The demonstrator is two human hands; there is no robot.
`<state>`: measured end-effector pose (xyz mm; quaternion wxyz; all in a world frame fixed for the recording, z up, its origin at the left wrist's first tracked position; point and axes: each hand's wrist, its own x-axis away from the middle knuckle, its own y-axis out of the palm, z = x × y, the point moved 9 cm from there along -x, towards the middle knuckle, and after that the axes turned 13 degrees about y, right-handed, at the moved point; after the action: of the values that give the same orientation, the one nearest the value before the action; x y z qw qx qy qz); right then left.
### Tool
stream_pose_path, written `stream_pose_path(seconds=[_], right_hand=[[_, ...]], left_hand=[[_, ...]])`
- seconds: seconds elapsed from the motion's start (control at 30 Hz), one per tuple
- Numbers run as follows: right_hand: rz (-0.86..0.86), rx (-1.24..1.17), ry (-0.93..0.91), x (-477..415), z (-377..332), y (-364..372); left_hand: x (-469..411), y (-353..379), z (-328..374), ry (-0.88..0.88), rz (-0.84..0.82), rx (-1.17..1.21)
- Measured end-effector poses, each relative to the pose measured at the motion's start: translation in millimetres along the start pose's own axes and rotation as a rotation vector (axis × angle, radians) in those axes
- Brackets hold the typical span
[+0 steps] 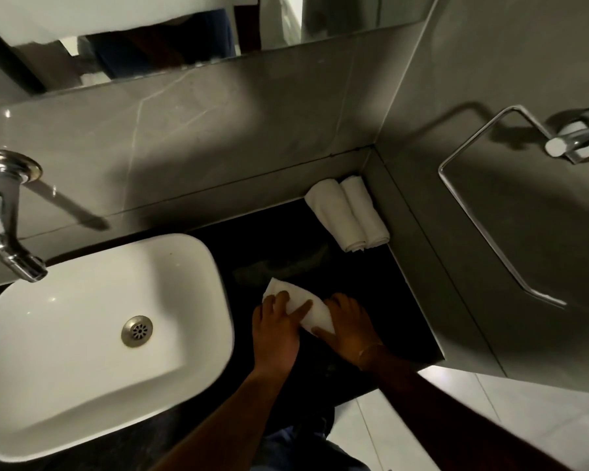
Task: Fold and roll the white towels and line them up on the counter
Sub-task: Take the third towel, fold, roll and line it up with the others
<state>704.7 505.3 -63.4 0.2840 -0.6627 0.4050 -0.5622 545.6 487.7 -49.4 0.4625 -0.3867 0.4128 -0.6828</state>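
A small white towel [301, 305] lies partly rolled on the black counter [269, 246], right of the sink. My left hand [276, 329] presses on its left half with the fingers spread over the cloth. My right hand [349, 326] grips its right end, thumb under the roll. Two rolled white towels [347, 214] lie side by side in the back right corner of the counter, touching each other and close to the side wall.
A white basin [92, 338] with a metal drain fills the left of the counter, under a chrome tap [6, 215]. A chrome towel ring [510, 185] hangs on the right wall. A mirror [170, 39] runs along the top. The counter's front edge drops to a pale floor.
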Motion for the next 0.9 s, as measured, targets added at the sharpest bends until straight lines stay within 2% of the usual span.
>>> stream_pose_path(seconds=[0.1,0.17,0.2,0.27,0.37,0.47,0.53,0.6,0.7,0.8,0.9], right_hand=[[0.109,-0.050,-0.103,18,-3,10],[0.111,-0.057,-0.131,20,-2,19],[0.093,-0.049,-0.115,15,-2,22],[0.085,-0.051,-0.081,-1,-7,18],[0.189,-0.083,-0.052,-36,-25,-11],[0.205,-0.004,0.026,-84,-37,-40],[0.273,0.105,0.069,-109,-41,-64],[0.383,0.214,0.118,-121,-44,-87],[0.374,0.291,0.149,-129,-48,-91],[0.363,0.344,0.032,-134,-70,-93],[0.272,0.436,-0.127,-142,-87,-85]], left_hand=[[-13,2,-15,-0.198,0.025,0.230],[-18,0,-22,-0.334,0.105,0.507],[-25,1,-21,-0.335,0.128,0.550],[-42,-1,-17,-0.301,0.120,0.569],[-69,-19,-11,-0.111,0.071,0.427],[-79,-36,-6,-0.058,0.094,0.498],[-77,-44,-1,0.029,0.102,0.441],[-72,-44,-7,0.046,0.106,0.431],[-59,-42,-13,0.043,0.087,0.443],[-49,-40,-16,0.060,0.079,0.419],[-38,-38,-18,0.066,0.067,0.428]])
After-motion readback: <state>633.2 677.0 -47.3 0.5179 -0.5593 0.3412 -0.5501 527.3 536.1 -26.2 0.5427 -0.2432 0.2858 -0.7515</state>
